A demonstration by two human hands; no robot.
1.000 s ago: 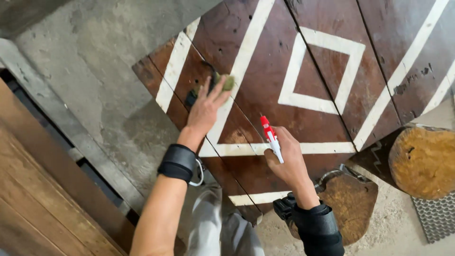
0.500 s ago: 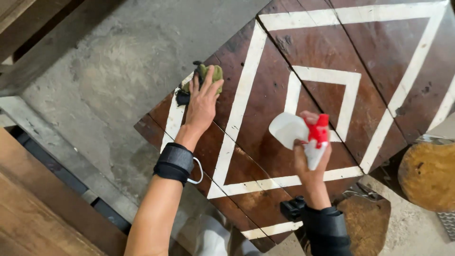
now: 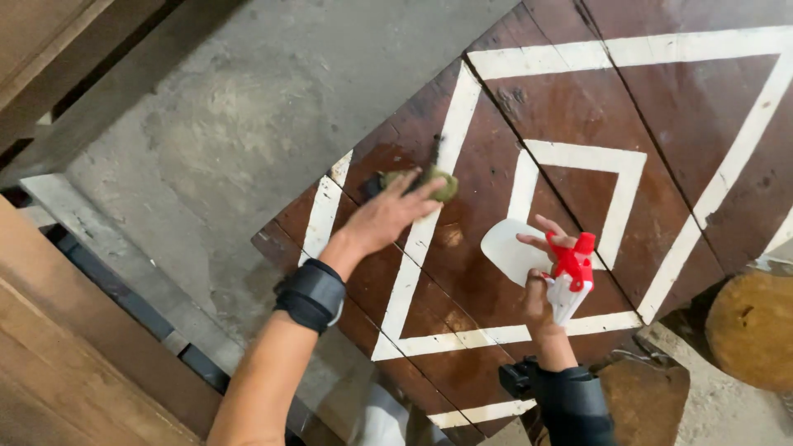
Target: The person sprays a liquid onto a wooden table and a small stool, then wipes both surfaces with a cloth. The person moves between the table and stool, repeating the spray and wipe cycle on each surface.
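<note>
My left hand [image 3: 387, 216] lies flat on a green scrub pad [image 3: 438, 183], pressing it against a dark brown wooden tabletop [image 3: 562, 107] painted with white diamond lines. My right hand [image 3: 541, 285] grips a white spray bottle [image 3: 516, 250] with a red trigger head [image 3: 573, 260], held just above the tabletop's near part. Both wrists wear black bands. The wood around the pad looks wet and shiny.
A grey concrete floor [image 3: 215, 124] spreads to the left of the tabletop. Wooden boards and a metal track [image 3: 107, 272] run along the lower left. Round wooden stumps [image 3: 752, 330] stand at the lower right, beside the tabletop's edge.
My right hand has lifted the spray bottle off the tabletop and turned it sideways. My left hand has kept pressing the pad near the white line, shifting slightly. The view has moved closer.
</note>
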